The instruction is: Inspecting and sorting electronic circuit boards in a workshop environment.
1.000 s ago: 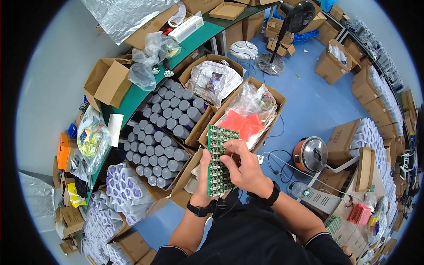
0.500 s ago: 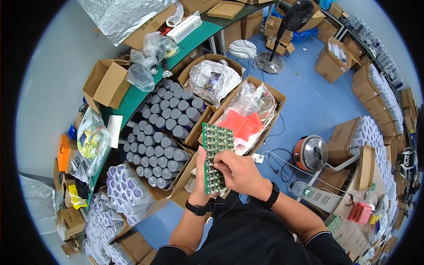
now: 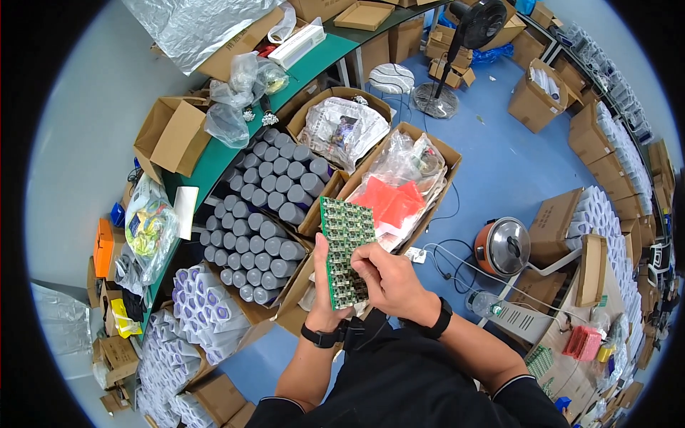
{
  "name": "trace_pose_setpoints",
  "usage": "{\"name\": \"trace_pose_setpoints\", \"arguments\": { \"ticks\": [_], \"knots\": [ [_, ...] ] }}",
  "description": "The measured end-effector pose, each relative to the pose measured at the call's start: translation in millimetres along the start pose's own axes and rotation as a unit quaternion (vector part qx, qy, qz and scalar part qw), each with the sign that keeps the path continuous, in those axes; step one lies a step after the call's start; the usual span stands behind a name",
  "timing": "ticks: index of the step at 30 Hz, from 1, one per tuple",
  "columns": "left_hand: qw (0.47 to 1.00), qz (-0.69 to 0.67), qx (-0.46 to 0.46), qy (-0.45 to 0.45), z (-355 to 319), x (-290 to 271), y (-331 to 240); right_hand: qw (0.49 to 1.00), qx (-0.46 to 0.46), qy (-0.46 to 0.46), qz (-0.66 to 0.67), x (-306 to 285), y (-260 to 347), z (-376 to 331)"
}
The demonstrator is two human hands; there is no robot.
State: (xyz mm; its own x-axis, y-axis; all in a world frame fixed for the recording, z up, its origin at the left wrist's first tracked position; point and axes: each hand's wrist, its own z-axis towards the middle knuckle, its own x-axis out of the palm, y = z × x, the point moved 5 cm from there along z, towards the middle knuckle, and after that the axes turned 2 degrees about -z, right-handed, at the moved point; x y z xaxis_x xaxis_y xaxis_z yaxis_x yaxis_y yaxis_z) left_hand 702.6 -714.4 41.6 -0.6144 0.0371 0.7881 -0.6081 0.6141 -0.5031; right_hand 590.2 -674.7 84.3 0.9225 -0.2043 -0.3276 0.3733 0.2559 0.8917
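Observation:
A green circuit board panel, with rows of small components on its face, stands tilted upright in front of me. My left hand grips it low on its left side, the thumb running up along the edge. Over the panel's lower right part, my right hand is closed, thumb and index finger pinched together close to the face. Whatever those fingertips hold, if anything, is hidden by the hand. Both wrists wear black bands.
Beyond the panel sits a carton with plastic bags and red sheets. Grey-capped cylinders fill boxes at left, beside a green table. An orange pot, cables and a standing fan are on the right.
The circuit board panel has shifted slightly left and turned so more of its face shows. My right hand's fingertips have moved a little to the right across it.

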Motion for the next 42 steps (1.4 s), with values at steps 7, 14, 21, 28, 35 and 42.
{"name": "trace_pose_setpoints", "arguments": {
  "ticks": [7, 14, 21, 28, 35, 42],
  "knots": [
    [1.000, 0.021, -0.006, -0.014, 3.8, -4.7, 4.4, 0.992, -0.092, 0.058, -0.066, 5.1, 2.0, -1.1],
    [1.000, 0.010, -0.003, -0.028, 5.3, -12.0, -1.7, 0.998, -0.016, 0.056, 0.004, 1.0, 8.4, -0.5],
    [0.999, -0.003, 0.004, -0.049, 9.1, -14.7, -3.8, 0.997, 0.024, 0.045, 0.059, 4.1, 2.8, -4.1],
    [0.999, 0.021, -0.009, -0.048, 10.5, -22.5, -4.3, 0.994, -0.020, 0.108, 0.009, 10.6, 3.3, -5.6],
    [0.998, 0.021, -0.013, -0.064, 5.8, -17.0, -6.2, 0.986, -0.023, 0.165, 0.003, 13.0, 3.1, -7.1],
    [0.993, 0.005, 0.038, -0.111, 11.4, -21.1, -10.9, 0.996, 0.049, 0.049, 0.064, 1.8, 3.8, -4.2]
  ]
}}
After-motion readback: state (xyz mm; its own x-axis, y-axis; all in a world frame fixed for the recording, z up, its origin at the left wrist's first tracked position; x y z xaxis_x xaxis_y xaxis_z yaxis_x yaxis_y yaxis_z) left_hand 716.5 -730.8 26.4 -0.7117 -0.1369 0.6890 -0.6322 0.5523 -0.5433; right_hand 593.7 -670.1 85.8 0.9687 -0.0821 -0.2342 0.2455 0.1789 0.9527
